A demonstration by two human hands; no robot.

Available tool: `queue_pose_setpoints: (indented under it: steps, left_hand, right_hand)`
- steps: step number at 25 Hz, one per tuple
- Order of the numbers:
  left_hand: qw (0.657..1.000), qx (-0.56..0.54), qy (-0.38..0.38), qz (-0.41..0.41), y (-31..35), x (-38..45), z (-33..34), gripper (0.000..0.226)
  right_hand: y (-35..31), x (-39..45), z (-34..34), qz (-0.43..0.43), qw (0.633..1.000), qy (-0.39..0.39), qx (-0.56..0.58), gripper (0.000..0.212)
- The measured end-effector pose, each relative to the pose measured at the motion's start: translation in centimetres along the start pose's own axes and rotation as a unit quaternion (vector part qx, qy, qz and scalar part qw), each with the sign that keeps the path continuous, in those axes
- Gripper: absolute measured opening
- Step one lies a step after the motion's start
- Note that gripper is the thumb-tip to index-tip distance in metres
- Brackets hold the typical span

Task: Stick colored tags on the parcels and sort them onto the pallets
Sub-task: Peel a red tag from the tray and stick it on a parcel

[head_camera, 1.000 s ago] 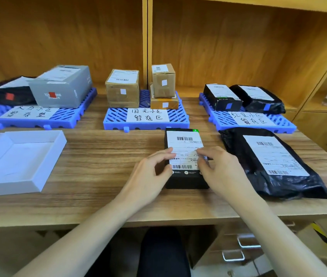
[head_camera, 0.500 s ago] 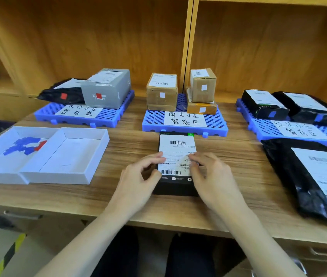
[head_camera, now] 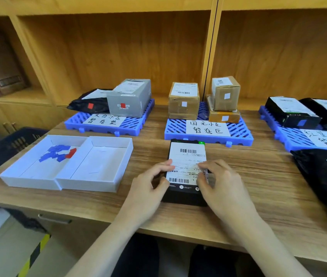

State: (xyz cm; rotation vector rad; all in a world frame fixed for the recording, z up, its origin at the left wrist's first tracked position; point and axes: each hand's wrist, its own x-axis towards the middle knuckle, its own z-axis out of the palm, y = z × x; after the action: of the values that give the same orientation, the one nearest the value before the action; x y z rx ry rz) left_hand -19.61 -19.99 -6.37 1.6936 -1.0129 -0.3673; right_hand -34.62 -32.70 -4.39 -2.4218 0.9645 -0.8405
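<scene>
Two hands, left and right, still grip the black boxed parcel at centre frame, fingers curled on its edges; as the camera swung left, the white tag tray came fully into view. Tagging likely comes next

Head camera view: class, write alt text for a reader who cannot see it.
Two hands, left hand and right hand, hold a flat black parcel with a white shipping label on a wooden desk. Behind it, three blue pallets carry tagged parcels; a white tray to the left holds blue and red tags.
</scene>
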Motion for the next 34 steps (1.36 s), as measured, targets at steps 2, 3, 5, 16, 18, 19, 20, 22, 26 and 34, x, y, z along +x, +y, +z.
queue_pose_setpoints:
  steps: [2,3,5,16,18,19,20,22,26,34]
  left_hand:
    - [1.0,0.014,-0.014,-0.005,0.2,0.4,-0.4,0.038]
    - [1.0,0.022,-0.019,-0.003,0.5,0.6,-0.6,0.037]
    - [0.999,0.035,-0.022,0.009,1.2,0.9,-1.4,0.034]
    - [0.988,0.096,0.116,-0.018,1.2,0.8,-10.6,0.017]
    - [0.985,0.104,0.135,-0.02,0.9,0.5,-12.2,0.017]
    - [0.983,0.11,0.144,-0.021,0.6,0.3,-13.0,0.018]
    - [0.981,0.118,0.153,-0.026,0.3,0.0,-13.9,0.018]
    - [0.976,0.132,0.165,-0.041,-0.4,-0.7,-15.7,0.019]
    - [0.966,0.147,0.205,-0.055,-1.7,-1.8,-19.3,0.023]
    - [0.952,0.155,0.255,-0.067,-3.5,-1.4,-24.2,0.024]
  right_hand:
    - [-0.2,0.7,0.0,-0.012,1.0,0.006,-0.027,0.017]
    - [-0.4,1.1,-0.1,-0.01,0.999,0.01,-0.041,0.016]
    - [-0.7,1.8,-0.1,-0.008,0.998,0.024,-0.054,0.02]
    - [-6.5,6.0,2.7,-0.035,0.999,-0.019,0.007,0.031]
    - [-8.2,6.4,4.2,-0.046,0.998,-0.018,0.025,0.031]
    - [-9.1,6.6,5.0,-0.054,0.998,-0.019,0.036,0.03]
    - [-10.1,6.8,5.8,-0.065,0.997,-0.024,0.045,0.028]
    - [-12.1,7.0,7.5,-0.095,0.993,-0.034,0.058,0.025]
    - [-16.0,7.6,10.4,-0.12,0.988,-0.067,0.064,0.031]
    - [-22.8,9.6,15.1,-0.161,0.976,-0.121,0.084,0.029]
